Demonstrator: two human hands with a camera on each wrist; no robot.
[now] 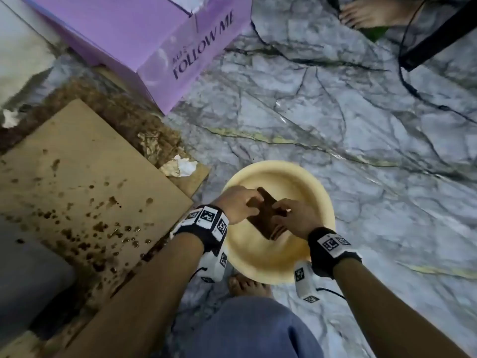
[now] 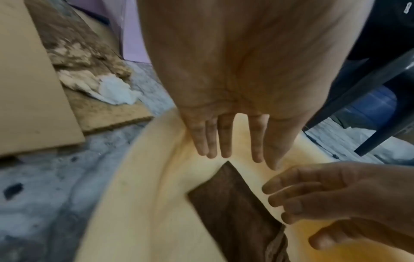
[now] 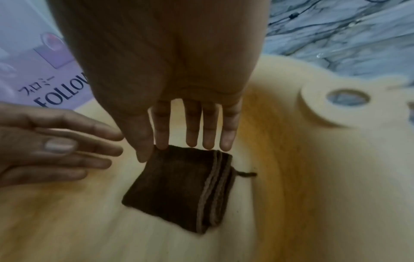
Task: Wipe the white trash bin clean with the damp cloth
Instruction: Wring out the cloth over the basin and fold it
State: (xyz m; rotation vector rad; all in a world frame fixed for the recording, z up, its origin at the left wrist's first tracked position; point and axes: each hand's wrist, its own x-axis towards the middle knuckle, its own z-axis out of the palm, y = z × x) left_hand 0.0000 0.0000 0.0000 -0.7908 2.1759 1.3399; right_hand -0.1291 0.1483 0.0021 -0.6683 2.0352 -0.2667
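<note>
A brown folded cloth [image 1: 268,218] [image 2: 235,203] [image 3: 174,186] lies in the bottom of a cream plastic basin [image 1: 258,270] [image 2: 134,195] [image 3: 291,177] on the floor. My left hand [image 1: 254,200] [image 2: 235,156] hovers over the cloth's far corner with straight fingers and holds nothing. My right hand [image 1: 280,209] [image 3: 179,150] reaches in from the right, fingers straight; its index fingertip [image 3: 161,146] touches the cloth's upper edge. No white trash bin shows in any view.
A purple box [image 1: 154,34] stands at the back left. A stained cardboard sheet [image 1: 77,189] with crumpled tissue [image 1: 180,166] lies left of the basin. My bare foot [image 1: 247,285] is by the basin's near rim. Another person's foot [image 1: 366,11] and a black frame [image 1: 438,34] are far right.
</note>
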